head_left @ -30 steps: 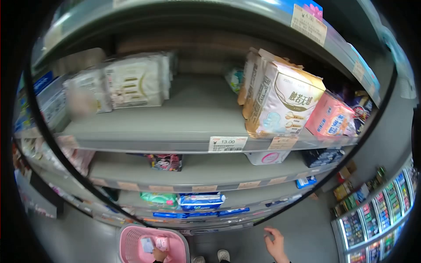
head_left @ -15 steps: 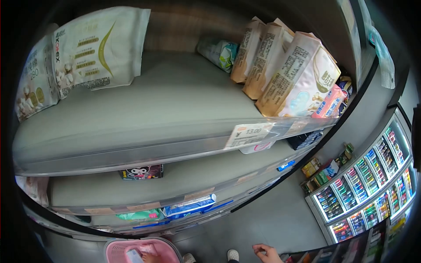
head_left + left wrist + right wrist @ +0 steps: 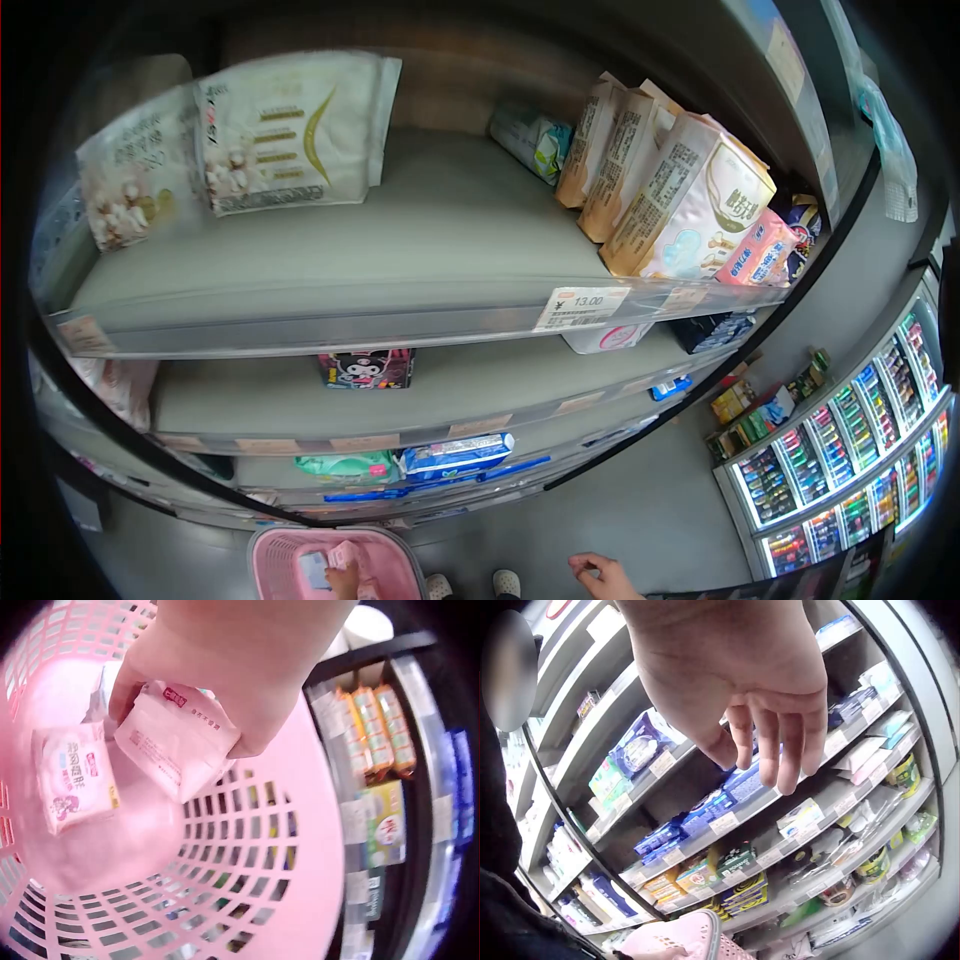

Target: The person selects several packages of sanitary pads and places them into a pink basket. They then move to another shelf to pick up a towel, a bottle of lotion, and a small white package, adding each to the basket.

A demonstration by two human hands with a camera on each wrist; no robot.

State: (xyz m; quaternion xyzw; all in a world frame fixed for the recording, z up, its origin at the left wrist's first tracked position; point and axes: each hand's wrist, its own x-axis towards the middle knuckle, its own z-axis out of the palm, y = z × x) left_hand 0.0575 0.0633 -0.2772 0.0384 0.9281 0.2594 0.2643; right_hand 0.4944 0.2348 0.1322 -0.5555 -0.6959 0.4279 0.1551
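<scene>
My left hand (image 3: 217, 656) reaches down into a pink plastic basket (image 3: 319, 825) and grips a pink pack of sanitary pads (image 3: 178, 739), with the fingertips hidden behind it. Another pink pack (image 3: 75, 776) with a cartoon figure lies in the basket beside it. A pale bluish pack (image 3: 314, 570) shows next to the hand in the head view. My right hand (image 3: 735, 682) hangs with loosely bent fingers and nothing in them, in front of the lower shelves. From the head view, this right hand (image 3: 605, 578) is over the floor, right of the basket.
White cotton packs (image 3: 290, 140) stand left on the upper shelf (image 3: 400, 240), and gold-edged packs (image 3: 690, 200) lean at its right. Lower shelves hold a blue pack (image 3: 455, 455) and a green one (image 3: 345, 466). A lit drinks cooler (image 3: 850, 440) stands right.
The head view has turned and tilted, bringing the upper shelf closer and shifting the cooler inward. My left hand stays in the basket; my right hand remains held out at the right.
</scene>
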